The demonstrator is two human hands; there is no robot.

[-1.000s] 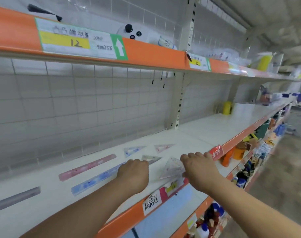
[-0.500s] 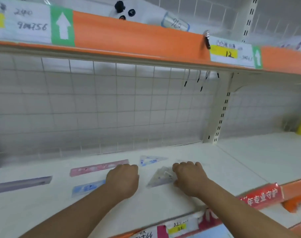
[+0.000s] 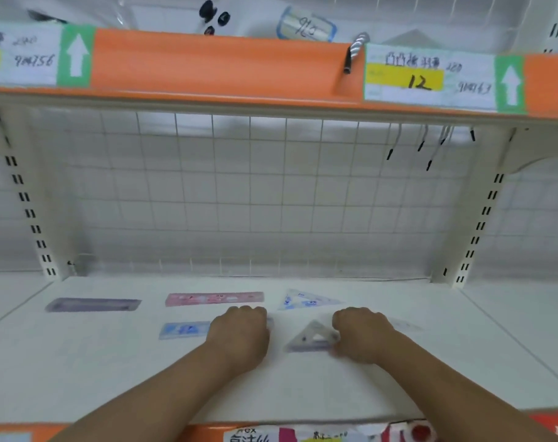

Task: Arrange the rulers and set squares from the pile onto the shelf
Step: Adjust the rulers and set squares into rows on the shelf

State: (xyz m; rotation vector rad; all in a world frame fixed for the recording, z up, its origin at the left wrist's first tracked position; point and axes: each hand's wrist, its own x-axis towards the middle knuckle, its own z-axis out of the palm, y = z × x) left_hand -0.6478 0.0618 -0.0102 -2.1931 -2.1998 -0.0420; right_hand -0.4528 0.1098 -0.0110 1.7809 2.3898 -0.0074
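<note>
White shelf (image 3: 398, 378), wire-grid back; left hand (image 3: 239, 336) fisted on blue ruler (image 3: 183, 330), right hand (image 3: 363, 334) gripping set square (image 3: 312, 339).

Bare shelf (image 3: 462, 362) right of the set squares (image 3: 312, 339); rulers (image 3: 213, 298) crowd left.

Head camera faces the white shelf (image 3: 111, 378) close up, looking slightly downward.
</note>
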